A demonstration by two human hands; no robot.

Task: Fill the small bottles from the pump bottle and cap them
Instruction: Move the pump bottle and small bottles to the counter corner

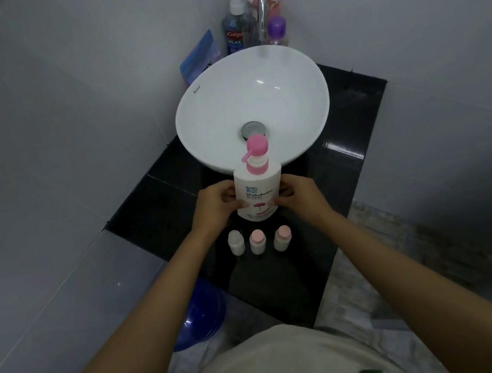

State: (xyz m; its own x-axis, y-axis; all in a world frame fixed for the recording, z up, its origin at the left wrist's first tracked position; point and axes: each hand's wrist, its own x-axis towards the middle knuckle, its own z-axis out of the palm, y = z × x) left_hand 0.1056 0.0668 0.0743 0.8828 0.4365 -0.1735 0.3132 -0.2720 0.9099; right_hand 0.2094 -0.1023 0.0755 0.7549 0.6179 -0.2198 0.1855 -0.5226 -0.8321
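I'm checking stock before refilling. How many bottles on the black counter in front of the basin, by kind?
Pump bottle, held by left hand and right hand: 1
Small bottles with pink caps: 2
Small bottle without a pink cap: 1
Total: 4
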